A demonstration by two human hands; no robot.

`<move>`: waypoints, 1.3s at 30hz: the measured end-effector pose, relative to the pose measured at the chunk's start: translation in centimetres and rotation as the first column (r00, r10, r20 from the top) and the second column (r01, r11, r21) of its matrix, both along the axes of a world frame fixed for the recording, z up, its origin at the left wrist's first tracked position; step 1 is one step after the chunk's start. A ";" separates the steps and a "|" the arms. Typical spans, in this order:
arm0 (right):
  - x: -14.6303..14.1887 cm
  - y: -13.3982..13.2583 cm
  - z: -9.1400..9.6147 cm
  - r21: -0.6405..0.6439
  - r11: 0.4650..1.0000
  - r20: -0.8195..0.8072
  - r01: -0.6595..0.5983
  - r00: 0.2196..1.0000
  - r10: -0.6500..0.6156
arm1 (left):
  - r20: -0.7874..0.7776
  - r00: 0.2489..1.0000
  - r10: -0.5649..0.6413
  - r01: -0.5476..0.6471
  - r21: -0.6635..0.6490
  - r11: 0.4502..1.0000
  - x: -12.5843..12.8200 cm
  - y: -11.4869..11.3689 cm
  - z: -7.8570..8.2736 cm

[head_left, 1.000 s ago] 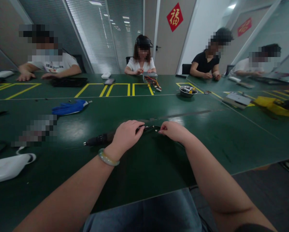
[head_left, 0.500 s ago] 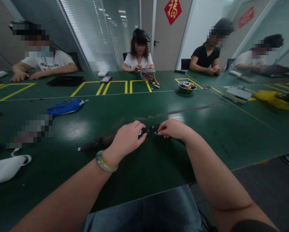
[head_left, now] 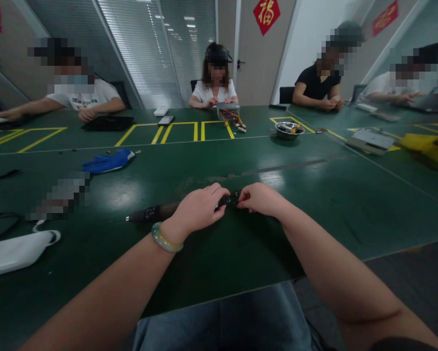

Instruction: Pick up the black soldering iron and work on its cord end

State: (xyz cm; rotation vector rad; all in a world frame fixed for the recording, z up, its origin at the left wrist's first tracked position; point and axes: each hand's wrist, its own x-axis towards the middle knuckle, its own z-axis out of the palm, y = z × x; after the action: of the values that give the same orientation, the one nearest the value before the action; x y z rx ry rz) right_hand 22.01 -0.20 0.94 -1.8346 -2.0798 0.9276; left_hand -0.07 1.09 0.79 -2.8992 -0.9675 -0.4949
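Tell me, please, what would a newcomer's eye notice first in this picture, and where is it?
Near the centre, the left hand, a pale bangle on its wrist, holds a dark electric screwdriver, and the right hand pinches a small dark piece close to the tool's rear end. Further left, a bright blue glove lies on the green table. Beyond, a red diamond-shaped sign is on the door.

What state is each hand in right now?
Left hand: closed around the rear of the long dark tool.
Right hand: closed, pinching a small dark piece, apparently a cable end.
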 end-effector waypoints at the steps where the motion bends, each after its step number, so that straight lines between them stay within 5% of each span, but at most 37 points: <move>1: -0.1 0.0 0.0 -0.001 1.000 0.001 -0.001 1.000 0.001 | 0.003 1.000 0.000 0.000 0.002 1.000 0.0 0.1 0.0; 13: -0.9 0.5 -0.9 0.215 0.976 0.053 0.026 0.998 -0.039 | 0.060 0.996 -0.065 0.066 -0.008 0.998 -0.1 0.3 -0.1; 39: -1.8 0.2 -1.0 0.312 0.950 0.121 -0.007 0.992 -0.033 | 0.100 0.994 -0.047 0.053 -0.065 0.996 -0.1 0.4 -1.1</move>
State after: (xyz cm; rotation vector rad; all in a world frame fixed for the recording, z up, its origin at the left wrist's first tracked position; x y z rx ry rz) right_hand 20.25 0.04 -0.02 -1.7736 -2.1365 0.4542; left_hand -0.16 1.53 -0.27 -2.9911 -0.9435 -0.6264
